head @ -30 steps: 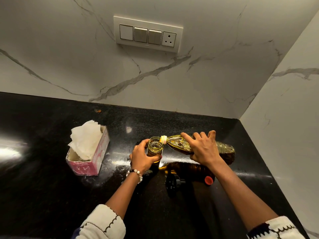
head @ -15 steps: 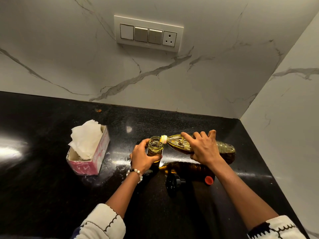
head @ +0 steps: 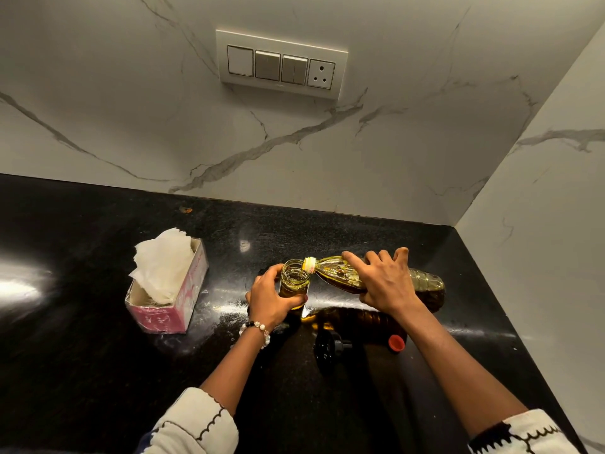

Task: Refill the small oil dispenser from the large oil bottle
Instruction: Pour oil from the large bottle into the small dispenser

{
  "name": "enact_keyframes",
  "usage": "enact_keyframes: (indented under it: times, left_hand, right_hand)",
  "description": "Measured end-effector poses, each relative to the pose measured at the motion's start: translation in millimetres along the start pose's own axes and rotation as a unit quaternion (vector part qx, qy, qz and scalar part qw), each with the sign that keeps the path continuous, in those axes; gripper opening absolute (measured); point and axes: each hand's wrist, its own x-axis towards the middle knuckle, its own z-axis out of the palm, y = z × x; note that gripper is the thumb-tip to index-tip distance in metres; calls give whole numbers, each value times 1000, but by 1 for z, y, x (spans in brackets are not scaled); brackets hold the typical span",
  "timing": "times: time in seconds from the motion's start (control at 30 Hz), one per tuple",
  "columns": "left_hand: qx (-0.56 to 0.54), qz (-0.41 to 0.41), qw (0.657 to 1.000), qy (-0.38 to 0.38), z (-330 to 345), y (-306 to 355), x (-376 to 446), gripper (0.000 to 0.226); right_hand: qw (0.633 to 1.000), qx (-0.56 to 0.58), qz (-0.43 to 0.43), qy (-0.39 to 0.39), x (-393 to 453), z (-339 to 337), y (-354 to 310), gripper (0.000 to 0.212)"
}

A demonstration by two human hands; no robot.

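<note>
While oil ran: a thin stream passed from the large oil bottle into the small oil dispenser, which stood upright on the black counter.
Left hand: the left hand had its fingers curled round the glass dispenser's near side, a beaded bracelet at the wrist.
Right hand: the right hand gripped the clear plastic bottle from above, fingers spread and bent over its ribbed body, forefinger stretched toward the neck.
Bottle: it lay tipped nearly flat above the counter, its yellow-ringed mouth over the dispenser's open rim and its base pointing toward the right wall.
Loose parts: a black dispenser top and a red cap lay near each other on the counter, on the near side of the bottle.
Edges: marble walls closed the counter at the back and right, meeting in a corner close behind the bottle's base.
Open room: polished dark stone stretched to the left beyond a pink tissue box, white tissue standing out of its top.
Wall: a switch plate with a socket was set above.
</note>
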Motion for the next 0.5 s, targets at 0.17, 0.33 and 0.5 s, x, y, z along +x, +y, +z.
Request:
enact_keyframes:
  times: [0.17,0.33,0.5]
  left_hand:
    - [-1,0,1000,1,1,-2,0,74]
    - [4,-1,1000,3,1,-1,0,72]
    - [-3,-11,1000,-6,0,0,1,79]
  right_hand:
    - [1000,1,-2,4,0,0,0,95]
    - [1000,-1,0,3,1,0,0,94]
    - [1000,-2,3,2,0,-1,1,93]
